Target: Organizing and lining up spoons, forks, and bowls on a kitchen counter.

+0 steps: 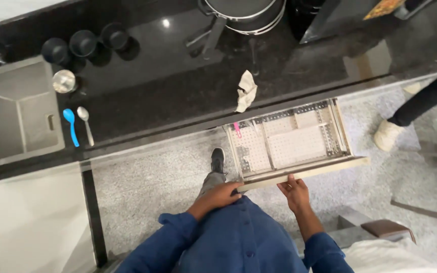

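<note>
The drawer (292,144) stood pulled out from under the black counter (178,96), and its pale front edge lay directly under the fingers of both hands. The right hand (294,191) had its fingers curled over that edge, thumb on top, gripping it. The left hand (223,194) rested at the near left corner, fingers loosely bent; whether it really gripped, I could not tell. Beyond the fingertips lay the perforated tray, almost bare, with one small pink utensil (237,129) at the far left. I judged that a fast push could pinch the fingers between front and counter, or shake the pink piece. Farther away were a crumpled cloth (246,91), a blue spoon (71,126) and a metal spoon (85,124) beside the sink (16,111).
</note>
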